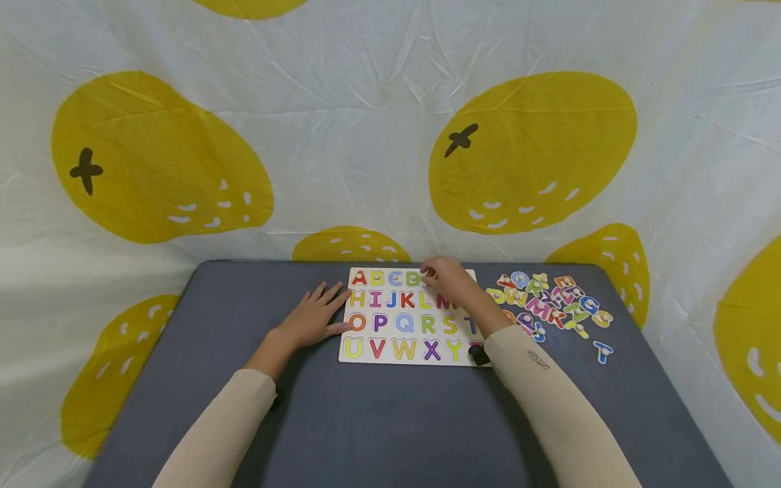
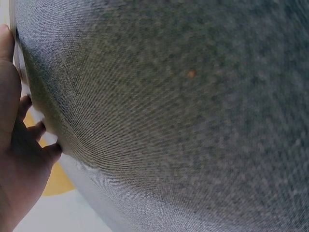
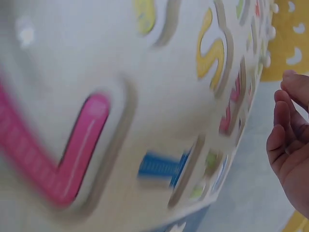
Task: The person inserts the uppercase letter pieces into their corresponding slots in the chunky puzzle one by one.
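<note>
A pale alphabet puzzle board [image 1: 396, 339] lies on the table with rows of coloured letters. Knobs stand up from letters in its top row, such as the blue C [image 1: 395, 278]. My left hand [image 1: 311, 318] lies with spread fingers at the board's left edge, fingertips and thumb right at the rim; the left wrist view shows part of this hand [image 2: 24, 169]. Over the top row, just right of the green D [image 1: 413, 278], my right hand [image 1: 448, 279] has curled fingers, thumb close to index. I cannot tell whether something is between these fingertips [image 3: 288, 77].
Several loose knobbed letter pieces [image 1: 537, 309] lie in a pile right of the board. A blue T piece [image 1: 603, 352] sits apart, nearer the front. Behind the grey table [image 1: 390, 420] hangs a white cloth [image 1: 348, 135] with yellow fruit shapes.
</note>
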Demonstrator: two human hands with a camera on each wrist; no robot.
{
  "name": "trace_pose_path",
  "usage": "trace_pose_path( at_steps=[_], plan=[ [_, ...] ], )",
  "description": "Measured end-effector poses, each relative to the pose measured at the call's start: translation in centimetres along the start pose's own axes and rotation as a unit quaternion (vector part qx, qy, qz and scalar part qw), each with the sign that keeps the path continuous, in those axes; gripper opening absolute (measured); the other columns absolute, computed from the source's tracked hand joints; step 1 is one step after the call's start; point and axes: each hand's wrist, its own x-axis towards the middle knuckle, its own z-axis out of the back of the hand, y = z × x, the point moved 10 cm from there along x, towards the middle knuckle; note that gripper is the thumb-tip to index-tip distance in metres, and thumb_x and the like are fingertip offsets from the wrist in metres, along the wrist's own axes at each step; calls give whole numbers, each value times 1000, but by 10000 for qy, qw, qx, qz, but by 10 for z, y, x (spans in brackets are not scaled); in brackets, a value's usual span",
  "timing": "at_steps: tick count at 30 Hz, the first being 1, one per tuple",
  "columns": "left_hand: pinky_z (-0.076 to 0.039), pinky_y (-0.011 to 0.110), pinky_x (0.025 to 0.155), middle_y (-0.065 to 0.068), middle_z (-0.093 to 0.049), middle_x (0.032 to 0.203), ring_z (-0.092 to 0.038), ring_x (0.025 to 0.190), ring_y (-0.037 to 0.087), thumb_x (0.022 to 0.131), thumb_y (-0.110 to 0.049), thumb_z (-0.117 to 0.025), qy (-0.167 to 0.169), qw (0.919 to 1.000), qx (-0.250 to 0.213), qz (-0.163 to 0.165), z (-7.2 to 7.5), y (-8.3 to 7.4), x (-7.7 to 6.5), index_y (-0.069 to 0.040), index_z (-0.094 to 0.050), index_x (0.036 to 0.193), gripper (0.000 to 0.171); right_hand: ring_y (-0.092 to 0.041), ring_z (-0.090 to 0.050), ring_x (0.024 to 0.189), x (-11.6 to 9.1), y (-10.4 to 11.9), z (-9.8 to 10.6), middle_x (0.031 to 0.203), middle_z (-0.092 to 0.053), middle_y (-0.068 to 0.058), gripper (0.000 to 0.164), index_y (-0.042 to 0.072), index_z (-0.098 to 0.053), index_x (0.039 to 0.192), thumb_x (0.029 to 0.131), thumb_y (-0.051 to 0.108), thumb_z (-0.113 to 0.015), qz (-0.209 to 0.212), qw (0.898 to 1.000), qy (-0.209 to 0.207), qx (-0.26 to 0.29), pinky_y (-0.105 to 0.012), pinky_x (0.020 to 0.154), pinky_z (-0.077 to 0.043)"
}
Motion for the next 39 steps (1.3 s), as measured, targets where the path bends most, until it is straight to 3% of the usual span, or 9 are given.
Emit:
trace_pose_path(
  at_steps=[10,15,24,39],
  plan=[
    [-19,68,123,11,-20,173,-13,159,44,98,-63,-57,34,10000,3,4,0,0,0,-21,-23,167,87,-25,-63,91,-33,-27,31,102,-70,-10,21,3,-73,117,100,13,-70,32,9997,-216,140,-42,82,-54],
    [-19,69,122,12,-21,173,-13,159,45,99,-63,-57,22,10000,-15,-25,0,-1,1,-20,-23,167,87,-24,-61,86,-55,-42,49,97,-70,-9,20,2,-74,115,98,12,-71,149,9992,-367,-92,-42,78,-52],
    [-19,69,122,13,-21,172,-13,159,45,98,-63,-58,26,10000,-31,5,1,-1,0,-20,-24,166,87,-21,-62,86,-98,-81,69,98,-71,-8,22,2,-74,116,98,13,-72,-41,9993,-301,-239,-41,78,-54],
    [-19,68,123,12,-21,173,-14,158,45,98,-63,-57,55,10000,32,9,2,-2,-1,-20,-23,167,88,-11,-56,69,-157,-134,104,85,-70,-2,18,1,-75,110,95,12,-75,-246,9978,-435,-443,-29,63,-49]
  ],
)
